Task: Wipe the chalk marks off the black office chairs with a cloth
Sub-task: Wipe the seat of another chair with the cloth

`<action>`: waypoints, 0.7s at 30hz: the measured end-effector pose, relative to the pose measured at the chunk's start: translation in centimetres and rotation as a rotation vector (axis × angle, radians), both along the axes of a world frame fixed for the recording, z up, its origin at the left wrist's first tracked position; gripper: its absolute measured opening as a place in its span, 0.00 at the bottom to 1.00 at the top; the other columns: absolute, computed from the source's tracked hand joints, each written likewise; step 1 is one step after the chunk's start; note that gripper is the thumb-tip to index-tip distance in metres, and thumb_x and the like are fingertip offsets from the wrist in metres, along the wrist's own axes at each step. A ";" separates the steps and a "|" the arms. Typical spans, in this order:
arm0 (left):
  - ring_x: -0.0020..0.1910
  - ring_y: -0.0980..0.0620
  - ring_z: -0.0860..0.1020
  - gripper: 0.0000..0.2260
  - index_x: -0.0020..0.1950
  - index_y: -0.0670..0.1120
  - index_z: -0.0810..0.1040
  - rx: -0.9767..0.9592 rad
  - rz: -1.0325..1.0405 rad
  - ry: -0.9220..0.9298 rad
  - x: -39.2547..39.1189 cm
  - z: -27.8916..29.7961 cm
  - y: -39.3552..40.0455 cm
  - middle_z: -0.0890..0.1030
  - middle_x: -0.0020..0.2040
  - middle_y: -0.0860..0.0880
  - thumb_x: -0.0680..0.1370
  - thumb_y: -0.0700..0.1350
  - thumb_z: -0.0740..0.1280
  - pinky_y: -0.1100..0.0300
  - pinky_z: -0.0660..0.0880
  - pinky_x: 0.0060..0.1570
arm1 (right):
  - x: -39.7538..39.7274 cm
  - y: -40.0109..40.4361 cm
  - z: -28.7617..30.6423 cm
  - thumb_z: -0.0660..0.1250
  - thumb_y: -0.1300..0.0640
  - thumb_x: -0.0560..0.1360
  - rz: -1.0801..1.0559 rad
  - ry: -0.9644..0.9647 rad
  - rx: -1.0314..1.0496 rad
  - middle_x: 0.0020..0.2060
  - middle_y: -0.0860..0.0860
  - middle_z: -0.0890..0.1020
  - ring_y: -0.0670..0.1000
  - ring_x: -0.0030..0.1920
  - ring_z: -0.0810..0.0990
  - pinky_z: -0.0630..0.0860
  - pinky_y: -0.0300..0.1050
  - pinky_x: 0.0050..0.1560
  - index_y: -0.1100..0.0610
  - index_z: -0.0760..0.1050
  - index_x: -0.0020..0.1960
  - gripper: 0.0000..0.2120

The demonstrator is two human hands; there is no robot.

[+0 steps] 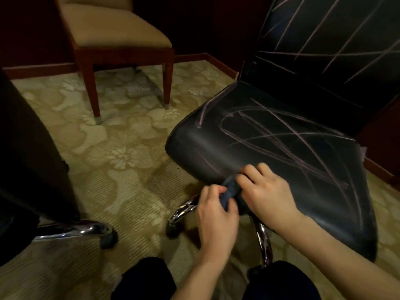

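A black office chair stands at the right, its seat and backrest crossed with pale chalk lines. At the seat's front edge a dark blue cloth is bunched between both hands. My left hand grips the cloth's lower end with curled fingers. My right hand pinches its upper end, fingers resting against the seat edge. Most of the cloth is hidden by my fingers.
A second black office chair fills the left edge, its chrome base on the patterned carpet. A tan upholstered wooden chair stands at the back. My knees are at the bottom. Chrome legs show under the marked chair.
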State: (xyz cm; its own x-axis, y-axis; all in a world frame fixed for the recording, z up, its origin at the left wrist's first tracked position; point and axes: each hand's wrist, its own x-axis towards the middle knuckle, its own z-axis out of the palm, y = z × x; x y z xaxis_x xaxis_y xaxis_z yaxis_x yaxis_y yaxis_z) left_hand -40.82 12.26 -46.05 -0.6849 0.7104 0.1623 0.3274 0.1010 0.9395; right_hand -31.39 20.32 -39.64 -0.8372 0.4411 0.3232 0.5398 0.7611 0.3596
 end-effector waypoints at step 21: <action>0.46 0.55 0.76 0.04 0.47 0.51 0.77 0.001 -0.241 0.079 4.6 0.7 -0.3 0.77 0.48 0.54 0.73 0.46 0.70 0.60 0.73 0.46 | 7.0 0.0 -0.2 0.60 0.56 0.75 -0.083 0.001 -0.015 0.45 0.54 0.80 0.56 0.40 0.73 0.74 0.51 0.32 0.59 0.79 0.46 0.10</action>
